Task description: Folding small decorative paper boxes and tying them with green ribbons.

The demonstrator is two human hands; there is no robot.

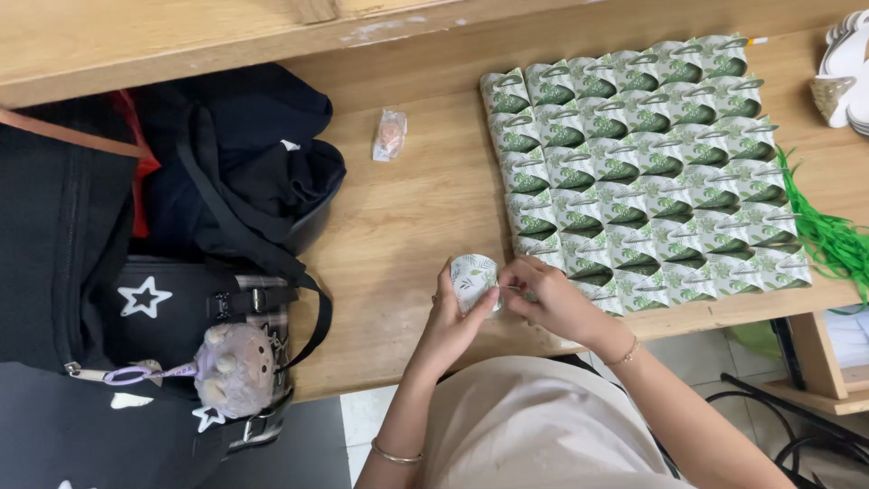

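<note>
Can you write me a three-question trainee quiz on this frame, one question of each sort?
1. True or false: the left hand and right hand both touch one small leaf-printed paper box.
2. Multiple choice: the finished leaf-printed boxes on the wooden table are A) stacked in one tower, B) laid in close rows, C) scattered on the floor.
3. Fill in: right of the rows lies a bundle of ____ ribbon strips.

Key: 1 true. 2 B. 3 green.
</note>
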